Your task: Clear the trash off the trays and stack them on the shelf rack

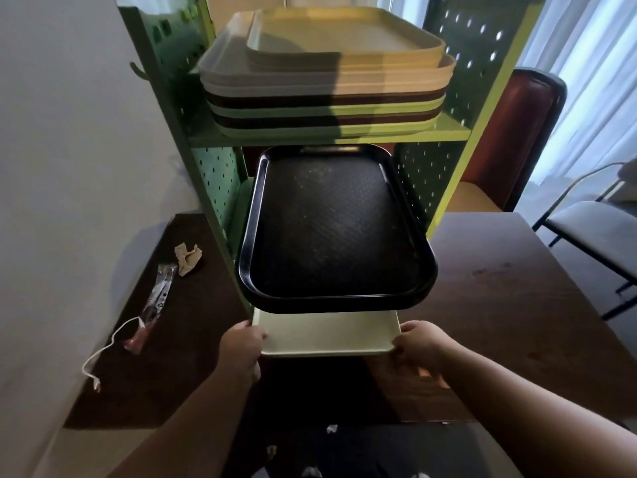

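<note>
A pale green tray (pixel 327 336) sticks out from the lower level of the green shelf rack (pixel 213 174), beneath a black tray (pixel 331 229) that lies on top of it. My left hand (pixel 241 343) grips the pale tray's near left corner. Its near right corner is held by my right hand (pixel 422 343). On the rack's upper shelf sits a stack of several trays (pixel 327 84) in cream, brown and green. A crumpled brown napkin (pixel 188 259) and a plastic wrapper (pixel 158 298) lie on the dark table (pixel 499 305) left of the rack.
A white cord (pixel 103 353) trails off the table's left side near the wall. A brown padded bench (pixel 510 139) stands behind the rack on the right, and a metal-framed chair (pixel 599 236) at far right. Small scraps lie on the floor by my feet.
</note>
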### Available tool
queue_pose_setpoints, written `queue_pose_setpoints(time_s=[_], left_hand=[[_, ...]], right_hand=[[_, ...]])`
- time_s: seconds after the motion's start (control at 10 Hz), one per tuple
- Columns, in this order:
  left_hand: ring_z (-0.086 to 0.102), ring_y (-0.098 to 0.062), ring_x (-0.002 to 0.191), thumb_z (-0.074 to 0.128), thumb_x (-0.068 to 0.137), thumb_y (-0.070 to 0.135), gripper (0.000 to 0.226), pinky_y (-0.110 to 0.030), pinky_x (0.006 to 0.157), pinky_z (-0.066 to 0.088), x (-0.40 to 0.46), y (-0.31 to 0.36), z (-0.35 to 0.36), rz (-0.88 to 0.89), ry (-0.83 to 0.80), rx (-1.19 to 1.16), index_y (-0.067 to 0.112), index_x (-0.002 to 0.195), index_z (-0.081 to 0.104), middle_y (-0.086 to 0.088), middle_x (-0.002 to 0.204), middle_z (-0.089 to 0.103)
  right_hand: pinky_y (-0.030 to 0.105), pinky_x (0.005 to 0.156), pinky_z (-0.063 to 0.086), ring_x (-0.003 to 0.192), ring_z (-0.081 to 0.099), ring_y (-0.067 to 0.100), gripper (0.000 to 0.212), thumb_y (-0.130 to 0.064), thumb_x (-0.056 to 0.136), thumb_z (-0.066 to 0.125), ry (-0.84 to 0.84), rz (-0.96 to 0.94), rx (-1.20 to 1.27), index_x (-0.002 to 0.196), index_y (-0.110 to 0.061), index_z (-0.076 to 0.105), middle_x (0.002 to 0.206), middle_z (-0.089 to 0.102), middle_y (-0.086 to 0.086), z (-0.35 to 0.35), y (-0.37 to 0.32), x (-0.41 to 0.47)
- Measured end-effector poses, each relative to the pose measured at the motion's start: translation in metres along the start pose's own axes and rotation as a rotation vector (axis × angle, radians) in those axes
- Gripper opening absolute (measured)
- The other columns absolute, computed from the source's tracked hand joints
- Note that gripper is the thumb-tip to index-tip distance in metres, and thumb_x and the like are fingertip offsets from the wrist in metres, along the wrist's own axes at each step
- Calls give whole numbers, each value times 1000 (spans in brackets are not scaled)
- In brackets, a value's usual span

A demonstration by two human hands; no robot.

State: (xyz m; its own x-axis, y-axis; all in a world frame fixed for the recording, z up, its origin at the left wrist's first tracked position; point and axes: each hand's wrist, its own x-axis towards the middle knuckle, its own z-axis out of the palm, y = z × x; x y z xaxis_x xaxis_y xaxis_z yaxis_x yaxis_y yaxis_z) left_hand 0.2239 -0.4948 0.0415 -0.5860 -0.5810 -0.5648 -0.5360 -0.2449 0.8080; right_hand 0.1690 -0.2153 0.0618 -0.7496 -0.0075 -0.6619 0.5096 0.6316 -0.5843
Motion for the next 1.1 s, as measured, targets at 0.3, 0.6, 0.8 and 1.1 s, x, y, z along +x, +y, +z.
queue_pose_setpoints(time_s=[0.3, 0.6, 0.8, 1.1], left_hand=[[56, -26, 68, 58, 95, -4, 38, -21, 35, 45, 16, 32, 8, -58, -93, 337, -11, 132, 54, -6, 70, 48], [44, -24, 30, 47, 102, 11, 30, -22, 27, 35, 13, 20, 13, -111, 89, 377, -9, 80, 52, -17, 46, 46], [46, -22, 44, 57, 100, 19, 18, -14, 25, 32, 9, 19, 19, -105, 60, 169, 2, 93, 56, -15, 65, 51], [64, -25, 90, 52, 96, 51, 44, -44, 76, 55, -61, -38, 88, -81, -58, -207, 11, 112, 60, -7, 102, 64]], right_hand=[[52, 63, 61, 79, 75, 41, 25, -13, 73, 52, 149, -3, 153, 84, 0, 71, 82, 76, 18, 8, -1, 47], [30, 45, 53, 53, 70, 21, 8, -11, 80, 71, 98, -124, 346, 75, -5, 70, 68, 73, 10, 7, -10, 46], [33, 51, 49, 55, 65, 26, 15, -14, 70, 62, -1, -60, 291, 81, -6, 69, 70, 71, 11, -5, -12, 47], [27, 55, 32, 63, 46, 20, 20, -33, 95, 57, -80, -31, 412, 94, -13, 59, 84, 54, 10, -44, -3, 39]])
